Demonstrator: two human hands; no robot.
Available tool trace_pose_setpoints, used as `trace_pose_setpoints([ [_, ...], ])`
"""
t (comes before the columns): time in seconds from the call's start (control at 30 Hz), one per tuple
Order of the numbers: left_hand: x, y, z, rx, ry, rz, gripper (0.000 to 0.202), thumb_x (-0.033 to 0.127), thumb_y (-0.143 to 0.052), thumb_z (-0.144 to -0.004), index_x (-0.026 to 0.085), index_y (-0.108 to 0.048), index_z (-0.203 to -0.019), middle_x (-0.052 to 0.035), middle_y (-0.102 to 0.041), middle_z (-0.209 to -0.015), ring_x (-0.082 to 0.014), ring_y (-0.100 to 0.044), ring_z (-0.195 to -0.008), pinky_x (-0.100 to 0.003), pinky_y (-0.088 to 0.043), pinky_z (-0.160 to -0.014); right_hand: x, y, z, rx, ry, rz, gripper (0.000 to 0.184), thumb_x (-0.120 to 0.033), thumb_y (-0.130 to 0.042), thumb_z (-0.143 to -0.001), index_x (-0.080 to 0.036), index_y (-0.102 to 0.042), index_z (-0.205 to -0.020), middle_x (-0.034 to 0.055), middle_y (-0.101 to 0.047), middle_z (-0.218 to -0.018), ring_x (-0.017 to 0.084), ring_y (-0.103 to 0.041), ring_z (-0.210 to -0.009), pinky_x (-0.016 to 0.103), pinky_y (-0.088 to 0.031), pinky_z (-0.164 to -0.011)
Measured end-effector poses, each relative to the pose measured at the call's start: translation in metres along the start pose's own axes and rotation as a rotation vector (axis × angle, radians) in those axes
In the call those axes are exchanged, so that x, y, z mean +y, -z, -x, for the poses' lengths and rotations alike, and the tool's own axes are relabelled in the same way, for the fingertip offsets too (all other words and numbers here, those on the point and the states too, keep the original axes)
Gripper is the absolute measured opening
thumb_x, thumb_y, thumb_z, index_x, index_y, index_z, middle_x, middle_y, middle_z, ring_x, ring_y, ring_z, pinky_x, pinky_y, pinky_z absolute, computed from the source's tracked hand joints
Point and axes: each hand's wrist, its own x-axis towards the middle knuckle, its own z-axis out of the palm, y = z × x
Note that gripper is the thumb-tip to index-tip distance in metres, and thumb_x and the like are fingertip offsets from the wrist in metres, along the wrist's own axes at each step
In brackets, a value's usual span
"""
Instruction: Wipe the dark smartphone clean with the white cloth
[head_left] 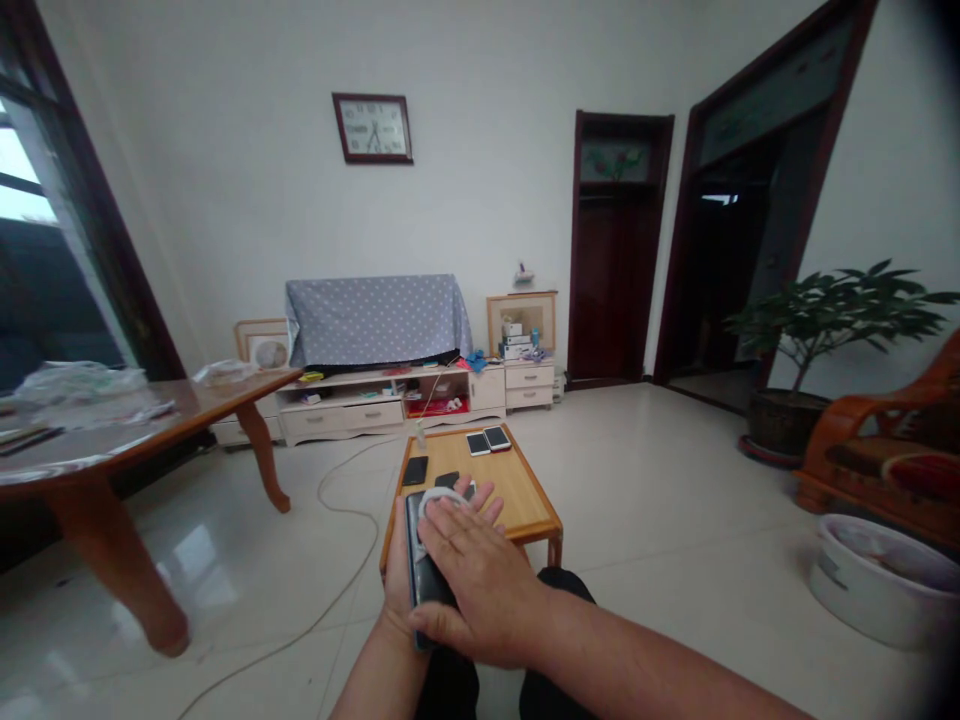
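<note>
A dark phone (421, 575) is held edge-up in the left hand (396, 590), near the viewer, in front of the small wooden table (525, 505). The right hand (469, 570) is laid flat across it, fingers spread, pressing a white cloth (435, 497) against its far end. Two light phones (487, 440) are seen at the table's far edge, dark ones (415, 470) at its near left. A white cable (352, 510) is trailed over the floor to the left.

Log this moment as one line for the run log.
left hand: holds dark phone | right hand: presses white cloth on phone | small table: more phones
</note>
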Motion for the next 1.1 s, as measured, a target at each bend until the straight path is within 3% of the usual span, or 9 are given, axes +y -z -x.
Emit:
trace_pose_setpoints([
  [0.07,0.012,0.002,0.008,0.050,-0.029,0.075,0.091,0.079,-0.016,-0.087,0.027,-0.004,-0.160,-0.0083,-0.012,-0.169,-0.0331,-0.005,-0.154,-0.053,-0.001,-0.123,-0.010,-0.012,0.020,-0.001,0.095,-0.011,0.084,-0.065,-0.049,-0.096,-0.008,-0.033,-0.155,0.0183,-0.027,-0.162,0.031,-0.020,-0.152,0.047,-0.018,-0.125],
  [0.17,0.019,0.003,0.015,0.105,-0.062,0.152,0.092,0.079,-0.018,-0.087,0.025,-0.004,-0.160,-0.0112,-0.014,-0.168,-0.0337,-0.010,-0.154,-0.054,-0.003,-0.123,-0.018,-0.026,0.042,-0.004,0.250,-0.009,0.083,-0.065,-0.049,-0.096,-0.006,-0.036,-0.153,0.0190,-0.036,-0.158,0.029,-0.025,-0.151,0.043,-0.020,-0.125],
  [0.27,0.009,0.000,0.012,0.110,-0.024,0.164,0.090,0.079,-0.020,-0.087,0.027,-0.009,-0.160,-0.0115,-0.018,-0.167,-0.0340,-0.010,-0.154,-0.055,-0.003,-0.123,-0.012,-0.022,0.035,-0.040,0.178,-0.016,0.082,-0.065,-0.048,-0.097,-0.008,-0.035,-0.154,0.0192,-0.034,-0.159,0.030,-0.026,-0.150,0.045,-0.021,-0.124],
  [0.4,-0.013,-0.001,-0.001,0.053,-0.022,0.127,0.091,0.079,-0.019,-0.087,0.024,-0.021,-0.159,-0.0105,-0.026,-0.165,-0.0305,-0.003,-0.154,-0.050,-0.004,-0.123,0.002,0.002,0.000,-0.053,0.019,-0.014,0.081,-0.064,-0.044,-0.098,-0.009,-0.032,-0.156,0.0196,-0.028,-0.162,0.033,-0.022,-0.151,0.052,-0.021,-0.123],
  [0.5,-0.014,0.003,-0.001,0.051,-0.025,0.112,0.093,0.081,-0.018,-0.085,0.024,-0.025,-0.158,-0.0091,-0.028,-0.165,-0.0296,-0.002,-0.154,-0.049,-0.004,-0.123,0.000,0.007,-0.007,-0.046,-0.006,-0.014,0.083,-0.067,-0.043,-0.097,-0.008,-0.032,-0.156,0.0197,-0.028,-0.162,0.034,-0.023,-0.151,0.052,-0.020,-0.124],
  [0.7,0.012,0.004,0.015,0.159,-0.061,0.153,0.090,0.078,-0.021,-0.088,0.026,-0.009,-0.160,-0.0106,-0.021,-0.167,-0.0328,-0.015,-0.153,-0.053,-0.005,-0.124,-0.018,-0.034,0.042,-0.014,0.278,0.058,0.084,-0.066,-0.048,-0.096,-0.007,-0.032,-0.155,0.0167,-0.036,-0.158,0.029,-0.029,-0.149,0.042,-0.023,-0.124],
  [0.8,0.014,-0.001,0.015,0.154,-0.061,0.140,0.089,0.078,-0.019,-0.088,0.028,-0.007,-0.160,-0.0095,-0.017,-0.168,-0.0321,-0.015,-0.153,-0.053,-0.005,-0.124,-0.018,-0.043,0.051,0.024,0.306,0.092,0.083,-0.066,-0.047,-0.096,-0.007,-0.036,-0.153,0.0165,-0.041,-0.156,0.029,-0.031,-0.149,0.042,-0.025,-0.124],
  [0.97,-0.001,-0.008,0.003,0.036,0.017,0.114,0.088,0.081,-0.016,-0.086,0.032,-0.016,-0.159,-0.0087,-0.024,-0.166,-0.0330,-0.012,-0.154,-0.055,-0.002,-0.122,-0.008,-0.009,0.017,-0.006,0.135,0.032,0.079,-0.063,-0.047,-0.098,-0.009,-0.034,-0.155,0.0183,-0.033,-0.160,0.031,-0.026,-0.150,0.048,-0.023,-0.124],
  [1.1,-0.009,-0.009,0.001,0.063,0.012,0.098,0.090,0.083,-0.018,-0.084,0.033,-0.022,-0.158,-0.0077,-0.029,-0.164,-0.0332,-0.009,-0.154,-0.055,-0.005,-0.122,-0.006,0.009,-0.002,-0.001,0.025,0.028,0.080,-0.063,-0.047,-0.098,-0.009,-0.033,-0.156,0.0188,-0.028,-0.162,0.033,-0.023,-0.151,0.052,-0.022,-0.123],
])
